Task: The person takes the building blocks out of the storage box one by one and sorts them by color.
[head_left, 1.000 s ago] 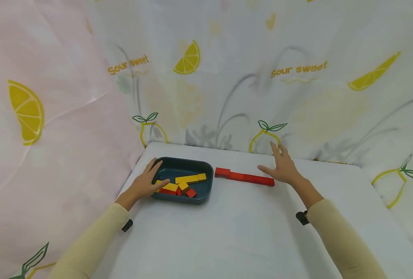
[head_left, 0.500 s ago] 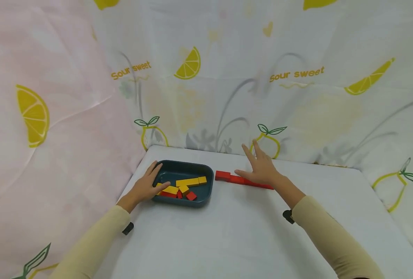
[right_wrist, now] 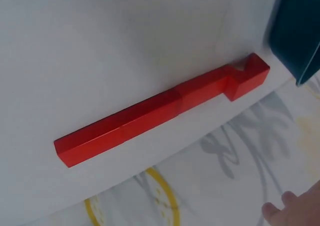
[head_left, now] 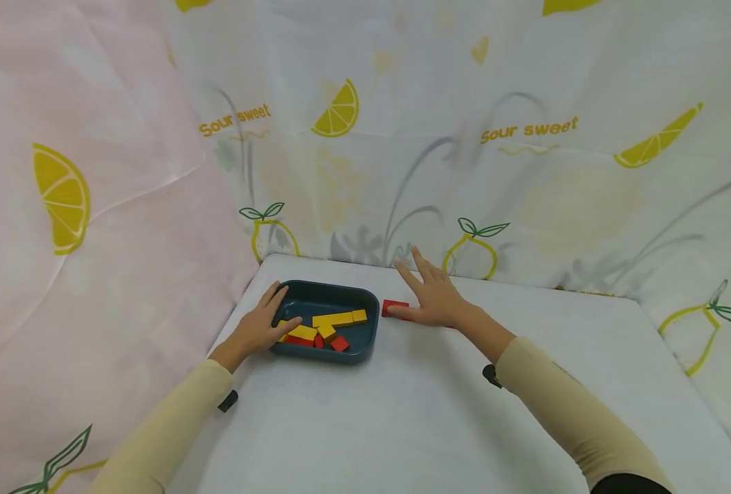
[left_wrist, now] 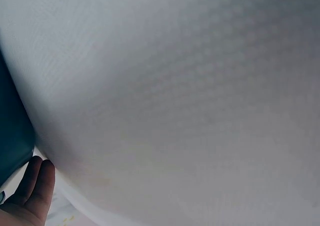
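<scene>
My left hand (head_left: 255, 333) rests at the left end of a dark teal tray (head_left: 365, 350), fingers along the rim and thumb reaching over the inside. In the left wrist view, fingers (left_wrist: 42, 186) lie beside the tray's outer wall (left_wrist: 12, 126). Inside the tray lie yellow blocks (head_left: 334, 320) and red blocks (head_left: 340, 344). My right hand (head_left: 436, 298) hovers with spread fingers over a row of red blocks (right_wrist: 150, 113), holding nothing. The row lies on the table right of the tray; a notched red block (right_wrist: 247, 78) forms its tray-side end. In the head view the hand hides most of it.
A white table (head_left: 390, 425) lies under everything. Behind it hangs a pale curtain (head_left: 402, 137) printed with lemons, and a pinkish one (head_left: 124, 274) stands close on the left, near the left arm.
My right hand has moved left across the row of red blocks, from its right end toward the tray. The left hand, the tray and the blocks have stayed in place.
</scene>
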The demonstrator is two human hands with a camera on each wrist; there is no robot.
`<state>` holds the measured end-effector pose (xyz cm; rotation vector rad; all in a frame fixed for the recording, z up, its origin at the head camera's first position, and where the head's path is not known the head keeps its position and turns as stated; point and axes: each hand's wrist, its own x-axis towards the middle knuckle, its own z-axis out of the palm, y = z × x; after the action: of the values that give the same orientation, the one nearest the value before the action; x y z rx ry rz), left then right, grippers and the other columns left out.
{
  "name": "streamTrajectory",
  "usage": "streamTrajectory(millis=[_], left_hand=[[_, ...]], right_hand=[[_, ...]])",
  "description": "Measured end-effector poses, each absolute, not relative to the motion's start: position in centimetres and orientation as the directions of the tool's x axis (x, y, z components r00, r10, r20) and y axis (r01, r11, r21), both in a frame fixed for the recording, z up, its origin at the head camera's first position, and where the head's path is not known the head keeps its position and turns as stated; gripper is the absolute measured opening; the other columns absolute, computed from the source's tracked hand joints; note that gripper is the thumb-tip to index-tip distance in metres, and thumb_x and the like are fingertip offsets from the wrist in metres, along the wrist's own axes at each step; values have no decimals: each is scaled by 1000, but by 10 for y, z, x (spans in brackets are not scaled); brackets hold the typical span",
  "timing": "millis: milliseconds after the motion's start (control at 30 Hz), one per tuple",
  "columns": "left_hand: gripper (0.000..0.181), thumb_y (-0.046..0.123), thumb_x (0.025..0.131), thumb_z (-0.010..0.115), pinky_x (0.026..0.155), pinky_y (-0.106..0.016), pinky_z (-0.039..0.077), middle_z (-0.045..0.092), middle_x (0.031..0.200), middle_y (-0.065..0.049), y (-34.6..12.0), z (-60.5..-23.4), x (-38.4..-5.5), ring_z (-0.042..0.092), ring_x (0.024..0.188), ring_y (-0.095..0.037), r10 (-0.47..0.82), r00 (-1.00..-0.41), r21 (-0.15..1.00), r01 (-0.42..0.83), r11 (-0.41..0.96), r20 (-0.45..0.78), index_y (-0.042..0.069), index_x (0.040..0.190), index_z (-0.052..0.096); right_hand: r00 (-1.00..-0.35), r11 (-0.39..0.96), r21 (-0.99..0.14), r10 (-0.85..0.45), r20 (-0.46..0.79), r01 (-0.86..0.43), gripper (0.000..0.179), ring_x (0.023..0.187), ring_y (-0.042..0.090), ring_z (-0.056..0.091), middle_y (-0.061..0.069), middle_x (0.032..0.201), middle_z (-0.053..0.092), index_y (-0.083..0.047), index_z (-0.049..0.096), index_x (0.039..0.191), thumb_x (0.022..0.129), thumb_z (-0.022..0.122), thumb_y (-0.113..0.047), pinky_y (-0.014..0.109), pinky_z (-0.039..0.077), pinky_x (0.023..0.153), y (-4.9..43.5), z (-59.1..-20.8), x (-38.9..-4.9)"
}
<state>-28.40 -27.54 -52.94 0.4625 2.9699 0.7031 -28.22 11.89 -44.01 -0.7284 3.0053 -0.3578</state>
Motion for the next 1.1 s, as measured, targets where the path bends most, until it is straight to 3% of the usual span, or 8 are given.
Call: streamTrajectory(millis=[267, 567, 767, 933, 1100], left_hand=[[87, 63, 95, 48, 104, -72, 33, 5, 167, -15, -275, -530, -282, 41, 136, -48, 291, -957, 461, 266, 847, 19, 14, 160, 17], [84, 60, 96, 48, 105, -73, 32, 4, 167, -14, -273, -528, -284, 39, 137, -48, 286, -958, 454, 256, 853, 2, 16, 160, 15], [83, 62, 97, 44, 106, -72, 31, 4, 167, -14, -275, -526, -284, 39, 138, -48, 295, -955, 460, 264, 848, 5, 16, 160, 15], [80, 59, 99, 43, 108, -72, 28, 4, 167, -14, -275, -526, -286, 36, 140, -48, 299, -954, 470, 265, 842, 3, 15, 160, 15], [80, 61, 98, 42, 108, -72, 29, 5, 167, -13, -274, -529, -286, 35, 141, -47, 298, -954, 480, 269, 835, 16, 17, 160, 17]], right_hand=[[-830, 812, -215, -557, -7, -543, 96, 153, 39, 8, 10, 166, -16, -28, 9, 160, 88, 56, -68, 61, 19, 119, 86, -435, -277], [-792, 783, -170, -610, -23, -598, 98, 152, 36, 13, 8, 166, -17, -31, 2, 160, 88, 52, -72, 58, 22, 120, 60, -446, -275], [-786, 770, -223, -618, -23, -598, 94, 151, 35, 17, 6, 167, -15, -31, 4, 160, 89, 52, -71, 58, 29, 116, 36, -464, -272], [-766, 720, -308, -640, 51, -622, 89, 147, 38, 28, 9, 168, -2, -27, 9, 161, 93, 57, -59, 59, 36, 112, 18, -478, -270], [-733, 642, -411, -673, 104, -648, 82, 143, 36, 37, 10, 163, 25, -20, 20, 159, 94, 65, -43, 56, 35, 114, -2, -488, -269]])
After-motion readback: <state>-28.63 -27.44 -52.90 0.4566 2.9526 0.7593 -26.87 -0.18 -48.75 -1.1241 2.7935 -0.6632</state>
